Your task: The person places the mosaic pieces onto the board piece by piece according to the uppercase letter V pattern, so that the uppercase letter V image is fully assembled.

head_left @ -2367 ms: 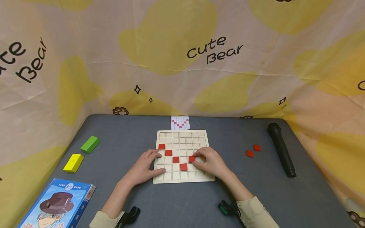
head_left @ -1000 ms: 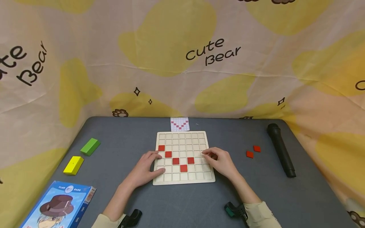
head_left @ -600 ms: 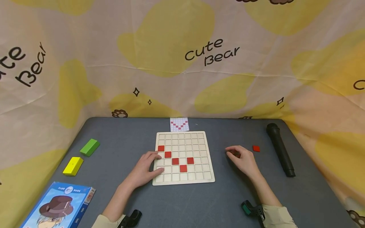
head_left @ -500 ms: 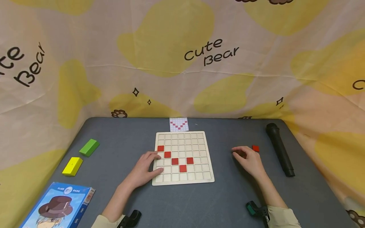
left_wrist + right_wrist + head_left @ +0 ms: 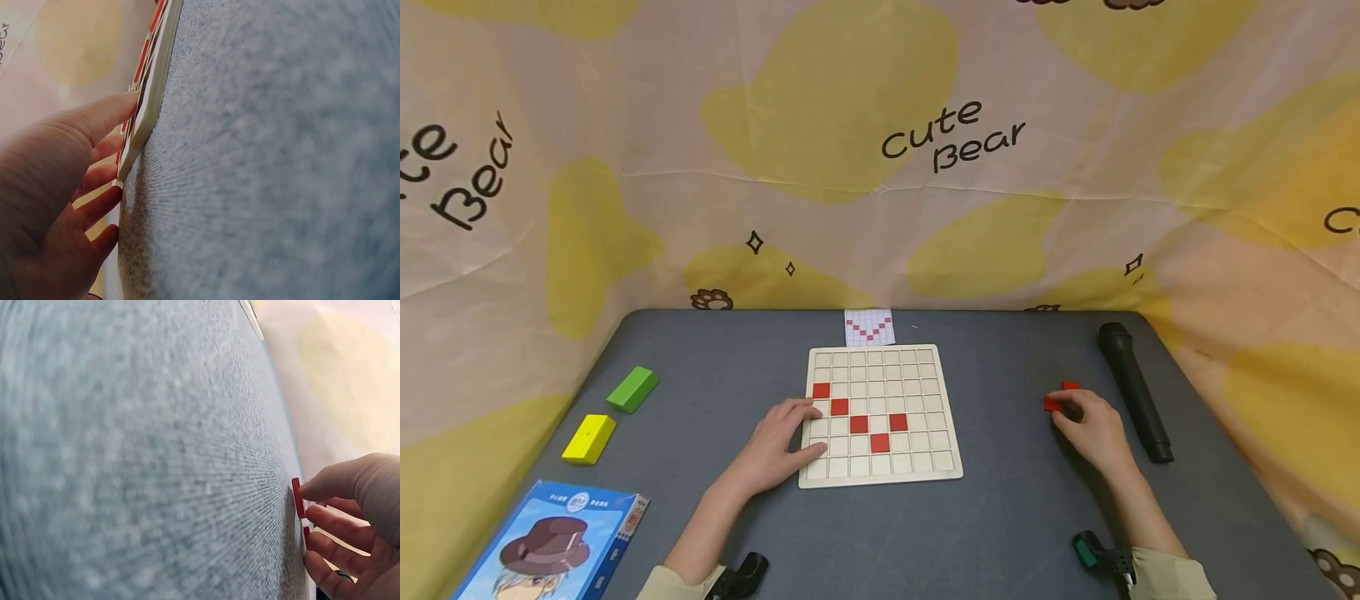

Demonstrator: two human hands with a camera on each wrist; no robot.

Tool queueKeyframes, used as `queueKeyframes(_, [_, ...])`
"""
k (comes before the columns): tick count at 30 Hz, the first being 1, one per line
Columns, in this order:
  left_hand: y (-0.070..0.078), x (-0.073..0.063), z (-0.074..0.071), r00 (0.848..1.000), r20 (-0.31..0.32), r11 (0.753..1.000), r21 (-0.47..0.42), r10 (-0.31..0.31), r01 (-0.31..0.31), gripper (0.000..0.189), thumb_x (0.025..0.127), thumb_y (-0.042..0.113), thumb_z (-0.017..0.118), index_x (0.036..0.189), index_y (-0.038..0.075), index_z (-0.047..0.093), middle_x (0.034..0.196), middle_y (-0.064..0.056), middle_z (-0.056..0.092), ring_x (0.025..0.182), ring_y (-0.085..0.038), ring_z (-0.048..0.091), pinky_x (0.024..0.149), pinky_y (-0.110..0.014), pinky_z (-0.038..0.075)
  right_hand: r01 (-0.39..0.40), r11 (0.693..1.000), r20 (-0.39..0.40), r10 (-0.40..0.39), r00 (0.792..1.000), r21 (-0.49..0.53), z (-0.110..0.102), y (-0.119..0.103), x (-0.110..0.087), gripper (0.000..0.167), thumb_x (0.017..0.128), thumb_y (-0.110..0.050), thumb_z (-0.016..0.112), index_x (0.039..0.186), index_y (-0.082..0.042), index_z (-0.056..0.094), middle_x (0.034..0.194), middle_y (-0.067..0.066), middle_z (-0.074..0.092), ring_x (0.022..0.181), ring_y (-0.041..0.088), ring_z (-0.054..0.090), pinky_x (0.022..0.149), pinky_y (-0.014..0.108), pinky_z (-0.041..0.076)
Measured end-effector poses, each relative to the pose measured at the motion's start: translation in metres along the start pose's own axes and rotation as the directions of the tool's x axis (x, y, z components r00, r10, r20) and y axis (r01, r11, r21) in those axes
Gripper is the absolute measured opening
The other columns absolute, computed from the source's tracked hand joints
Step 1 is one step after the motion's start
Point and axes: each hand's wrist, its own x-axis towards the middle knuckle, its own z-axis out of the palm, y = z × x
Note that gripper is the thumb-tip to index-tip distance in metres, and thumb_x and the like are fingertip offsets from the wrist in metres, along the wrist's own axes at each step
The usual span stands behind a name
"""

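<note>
A cream grid board lies mid-table, with several red square tiles set in its cells. My left hand rests on the board's left edge, fingers spread and thumb on the lower cells. In the left wrist view, the left hand's thumb and fingertips touch the board's edge. Off to the right, my right hand has thumb and index finger at a red tile, pinching it at table level. The right wrist view shows the thumb against this tile. Another red tile lies just behind, partly hidden.
A small pattern card with pink squares lies behind the board. To the right is a black microphone. Green and yellow blocks and a blue box sit at left. A printed cloth hangs behind.
My right hand has let go of a tile on the board and travelled right to the loose red tiles, where it meets the nearer one. My left hand stays on the board.
</note>
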Motion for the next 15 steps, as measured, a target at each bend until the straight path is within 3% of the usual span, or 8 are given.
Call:
queueKeyframes(5, [-0.0010, -0.0001, -0.0006, 1.000, 0.008, 1.000, -0.003, 0.006, -0.006, 0.042, 0.086, 0.029, 0.076, 0.121, 0.012, 0.061, 0.139, -0.012, 0.050, 0.129, -0.035, 0.042, 0.101, -0.060, 0.033, -0.015, 1.000, 0.036, 0.015, 0.999, -0.011, -0.0009, 0.0021, 0.0003, 0.027, 0.086, -0.003, 0.070, 0.113, -0.001, 0.069, 0.118, 0.026, 0.060, 0.105, 0.045, 0.055, 0.086, 0.059, 0.042])
queueKeyframes(9, [-0.0010, -0.0005, -0.0010, 1.000, 0.010, 1.000, -0.004, 0.010, -0.010, 0.044, 0.086, 0.030, 0.076, 0.122, 0.012, 0.060, 0.140, -0.011, 0.049, 0.129, -0.035, 0.042, 0.101, -0.059, 0.034, -0.004, 1.000, 0.024, 0.004, 1.000, -0.020, 0.0000, 0.0018, -0.0001, 0.030, 0.084, -0.007, 0.075, 0.112, -0.001, 0.069, 0.110, 0.022, 0.064, 0.094, 0.039, 0.061, 0.080, 0.054, 0.046])
queueKeyframes(15, [-0.0013, -0.0014, -0.0010, 1.000, 0.015, 1.000, -0.003, 0.012, -0.012, 0.045, 0.086, 0.030, 0.076, 0.124, 0.011, 0.060, 0.141, -0.011, 0.048, 0.130, -0.034, 0.041, 0.101, -0.059, 0.034, -0.003, 1.000, 0.008, 0.003, 1.000, -0.023, 0.0006, 0.0023, -0.0008, 0.031, 0.083, -0.010, 0.077, 0.111, 0.000, 0.069, 0.103, 0.018, 0.066, 0.092, 0.038, 0.062, 0.080, 0.054, 0.046])
